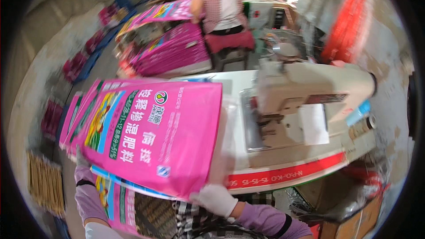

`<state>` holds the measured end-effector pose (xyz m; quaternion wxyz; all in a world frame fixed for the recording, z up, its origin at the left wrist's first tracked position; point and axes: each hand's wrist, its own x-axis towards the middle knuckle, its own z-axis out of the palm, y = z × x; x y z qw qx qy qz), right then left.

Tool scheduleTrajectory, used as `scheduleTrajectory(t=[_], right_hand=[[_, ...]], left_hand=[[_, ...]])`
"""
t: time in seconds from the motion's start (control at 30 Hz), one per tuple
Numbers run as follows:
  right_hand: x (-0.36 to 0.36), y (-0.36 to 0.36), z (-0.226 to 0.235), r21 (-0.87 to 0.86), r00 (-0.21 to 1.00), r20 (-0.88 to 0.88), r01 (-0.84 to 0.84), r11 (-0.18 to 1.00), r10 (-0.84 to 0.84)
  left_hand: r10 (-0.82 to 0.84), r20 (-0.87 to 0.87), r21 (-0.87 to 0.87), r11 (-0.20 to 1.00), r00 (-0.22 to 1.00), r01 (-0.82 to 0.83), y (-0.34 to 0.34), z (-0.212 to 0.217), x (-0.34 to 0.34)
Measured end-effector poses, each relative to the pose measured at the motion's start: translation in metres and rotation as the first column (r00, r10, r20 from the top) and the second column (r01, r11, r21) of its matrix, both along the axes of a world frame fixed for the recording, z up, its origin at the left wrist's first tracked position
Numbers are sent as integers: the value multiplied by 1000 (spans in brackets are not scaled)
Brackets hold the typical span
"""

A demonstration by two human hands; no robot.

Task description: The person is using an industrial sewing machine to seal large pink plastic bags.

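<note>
A large pink printed sack (186, 119) lies flat at the left end of a sewing machine (310, 79) table, over more sacks whose edges show at its left. My right hand (214, 199), in a white glove, has its fingers closed on the sack's near right corner. At the near left edge, my left hand (82, 158) grips the sack's side; its glove looks greyish and the fingers are partly hidden and blurred. Below hangs another pink and blue sack (119, 199), near my checked apron (195, 217). The machine's needle area sits right of the sack, apart from it.
A person (221, 4) sits farther back beside a pile of purple-pink sacks (177, 48). Red strands (347, 17) hang at the back right. A thread spool (371, 121) is at the table's right. Brown bundles (44, 183) stand left; a cardboard box (354, 221) is below right.
</note>
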<state>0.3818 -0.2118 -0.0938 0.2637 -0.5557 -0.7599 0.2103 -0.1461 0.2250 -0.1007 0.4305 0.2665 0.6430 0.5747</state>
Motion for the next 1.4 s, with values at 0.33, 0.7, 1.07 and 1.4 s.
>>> scheduleTrajectory(t=[0.33,0.7,1.07,1.4], right_hand=[[49,178,-14,-154,945,-180,247,957,-273],[-119,100,-23,152,966,-258,18,988,22],[-176,86,-253,-166,939,-344,-49,985,-11],[-169,68,-145,-324,982,-116,103,941,-147]], left_hand=[[-193,216,15,981,957,195,-379,-5,240],[243,-64,32,970,968,-242,-485,-49,41],[490,-255,-316,773,834,-550,-646,-212,99],[222,-498,-479,735,838,-479,-559,-191,57]])
